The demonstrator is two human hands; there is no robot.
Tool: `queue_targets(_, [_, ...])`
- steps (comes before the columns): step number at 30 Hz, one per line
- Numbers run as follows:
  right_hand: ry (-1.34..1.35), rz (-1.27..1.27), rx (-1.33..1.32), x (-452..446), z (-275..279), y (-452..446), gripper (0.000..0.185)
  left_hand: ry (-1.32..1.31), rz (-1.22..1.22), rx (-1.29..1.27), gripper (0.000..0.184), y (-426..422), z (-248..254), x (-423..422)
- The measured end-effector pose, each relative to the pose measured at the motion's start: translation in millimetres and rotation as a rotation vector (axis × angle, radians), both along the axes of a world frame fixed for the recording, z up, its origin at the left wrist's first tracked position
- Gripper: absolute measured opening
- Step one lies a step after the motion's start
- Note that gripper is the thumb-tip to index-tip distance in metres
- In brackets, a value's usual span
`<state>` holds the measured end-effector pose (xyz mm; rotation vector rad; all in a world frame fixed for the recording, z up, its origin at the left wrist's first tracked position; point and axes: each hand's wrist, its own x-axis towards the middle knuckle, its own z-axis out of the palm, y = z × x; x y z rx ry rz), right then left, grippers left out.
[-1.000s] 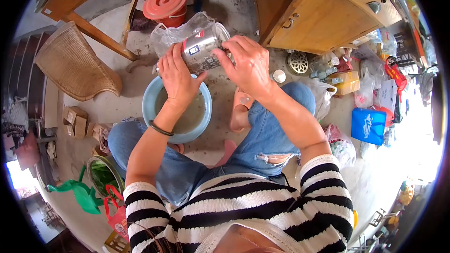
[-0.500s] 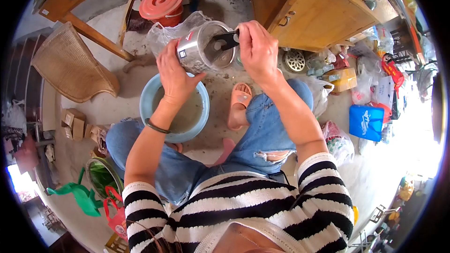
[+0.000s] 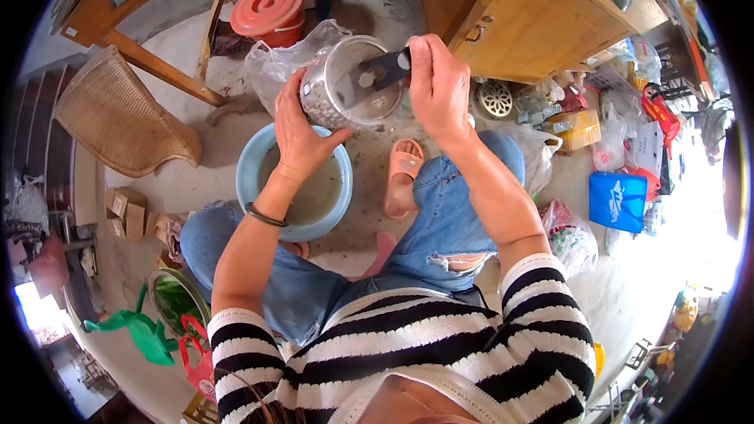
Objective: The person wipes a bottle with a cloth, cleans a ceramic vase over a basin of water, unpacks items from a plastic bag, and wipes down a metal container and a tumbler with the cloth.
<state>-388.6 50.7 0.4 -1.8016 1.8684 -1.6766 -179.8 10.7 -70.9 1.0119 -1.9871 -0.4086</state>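
A shiny metal jug (image 3: 322,94) with a black handle (image 3: 385,71) is held up in front of me, tilted on its side. My left hand (image 3: 302,137) is wrapped round its lower left wall, thumb stretched along the near side. The fingers of my right hand (image 3: 440,86) are closed on the outer end of the black handle. The jug's round end faces right and towards me; I cannot make out what is inside. Below my left forearm, a light blue basin (image 3: 245,169) with murky water stands on the floor between my feet.
A red lidded bucket (image 3: 271,12) and a clear plastic bag (image 3: 263,63) lie beyond the jug. A wooden cabinet (image 3: 542,23) stands at right, near bags, a cardboard box (image 3: 577,129) and a blue bag (image 3: 616,200). Left are a wicker chair piece (image 3: 118,114) and small boxes (image 3: 126,208).
The jug has turned slightly, so its round end faces me more. My right hand has shifted a little right with the handle, while my left hand keeps its hold.
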Motion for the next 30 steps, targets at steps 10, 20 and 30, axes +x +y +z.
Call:
queue_targets(10, [0.244,0.201,-0.296,10.3,9.9,13.8,0.011,0.064,-0.105,-0.183,0.104,-6.4,4.9,-2.6])
queue_targets(20, [0.246,0.259,-0.321,11.8,12.5,17.3,0.013,0.207,-0.196,-0.046,0.104,-15.7,-20.1,-0.6])
queue_targets(30, [0.204,0.265,-0.297,10.2,10.3,14.0,0.013,0.087,-0.133,-0.175,0.104,-8.9,-2.9,-3.9])
